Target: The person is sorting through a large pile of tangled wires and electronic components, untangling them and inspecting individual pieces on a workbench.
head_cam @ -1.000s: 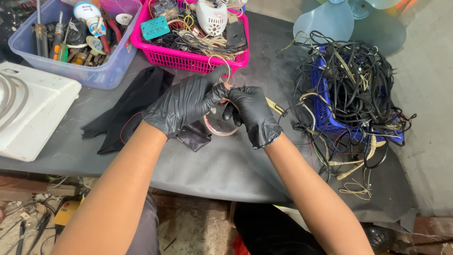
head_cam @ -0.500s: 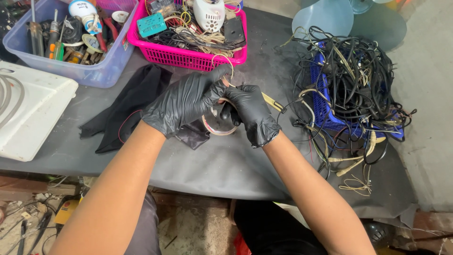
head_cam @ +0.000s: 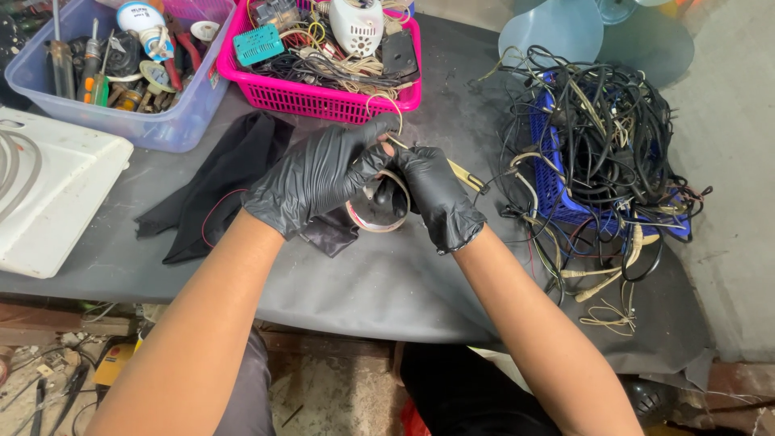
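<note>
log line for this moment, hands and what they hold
left hand: gloved, on tape roll | right hand: gloved, pinching pale wire | behind: pink basket | right: blue basket of cables

A dark grey sheet (head_cam: 387, 282) covers the table across the middle of the frame, its front edge sagging along the bottom and hanging loose at the lower right. Below it, at the lower left, the floor (head_cam: 323, 404) is bare, stained concrete strewn with scraps and stray wires. Down the right side of the frame runs a rough grey cement surface (head_cam: 735, 161), scuffed and dusty. At the upper right lie pale blue fan blades (head_cam: 549, 36), translucent, resting on the sheet's far edge. The light is even and soft, like daylight, throwing only faint shadows.
</note>
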